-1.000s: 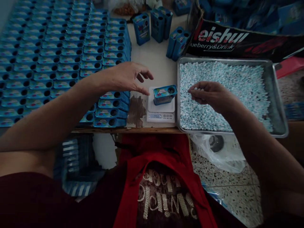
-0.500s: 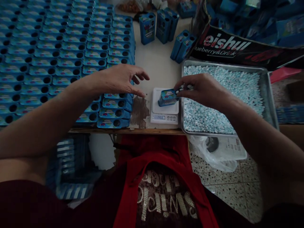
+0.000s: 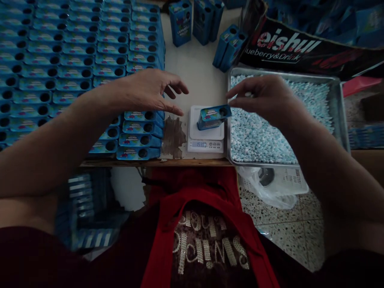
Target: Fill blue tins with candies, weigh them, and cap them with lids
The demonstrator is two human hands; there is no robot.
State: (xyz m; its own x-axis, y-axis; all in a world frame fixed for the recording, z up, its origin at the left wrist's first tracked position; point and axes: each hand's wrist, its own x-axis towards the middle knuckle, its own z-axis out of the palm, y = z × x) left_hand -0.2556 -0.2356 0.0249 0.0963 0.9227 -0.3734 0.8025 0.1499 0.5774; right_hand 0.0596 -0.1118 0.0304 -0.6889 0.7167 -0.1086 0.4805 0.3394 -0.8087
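A small blue candy box (image 3: 212, 118) stands on the white digital scale (image 3: 207, 146), its round hole facing up at the right end; the display appears to read 15.30. My right hand (image 3: 264, 94) hovers just right of and above the box, fingers pinched with a few white candies (image 3: 248, 94) showing between them. Beneath that hand is a metal tray (image 3: 340, 108) of pale blue and white candies (image 3: 258, 140). My left hand (image 3: 159, 90) hangs left of the scale, fingers apart and curved, holding nothing.
Rows of blue boxes (image 3: 73, 60) with round holes fill the table's left side. Several upright boxes (image 3: 181, 24) stand at the back. A black carton (image 3: 279, 48) with more blue boxes sits behind the tray. The table's wooden edge (image 3: 198, 162) runs in front of me.
My right hand has lifted away from the box's hole and moved right, fewer candies showing in its fingers. The scale reading has risen. My left hand has stayed almost still.
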